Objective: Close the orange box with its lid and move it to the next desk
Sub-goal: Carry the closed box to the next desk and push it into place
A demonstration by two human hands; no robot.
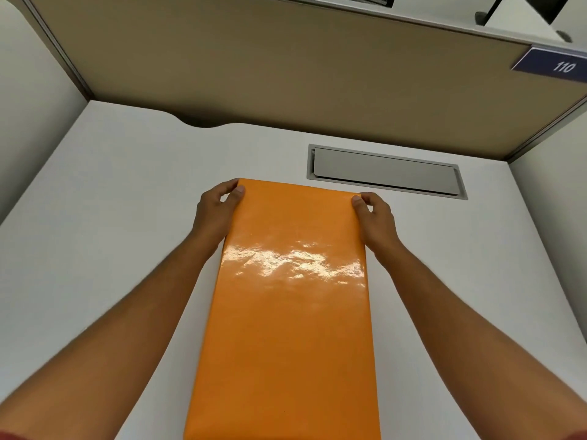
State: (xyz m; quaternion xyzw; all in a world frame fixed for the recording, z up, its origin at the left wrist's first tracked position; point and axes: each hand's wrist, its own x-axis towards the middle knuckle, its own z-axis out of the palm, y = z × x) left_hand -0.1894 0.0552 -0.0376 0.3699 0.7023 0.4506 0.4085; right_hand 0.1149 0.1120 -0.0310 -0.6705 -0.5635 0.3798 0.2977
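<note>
The orange box (pixel 290 300) has a glossy, smooth skin like laminated paper, faintly wrinkled, with bright glare across its far half. The desk (pixel 120 192) beneath it is matt white and smooth, like laminate. A hatch (pixel 386 171) set in the desk far right looks like brushed grey metal. The partition (pixel 286 65) beyond is tan, matt and cloth-like, edged in grey metal. Its sign (pixel 552 65) is smooth dark-blue plastic.

The orange box (pixel 290 312) I see is long and rectangular, wrapped in glossy orange that throws back a bright patch of light across its top. Its lid (pixel 295 223) is on and sits flush, so it reads as one closed block. It runs lengthwise away from me, its far end near the middle of the white desk (pixel 111 201).
</note>
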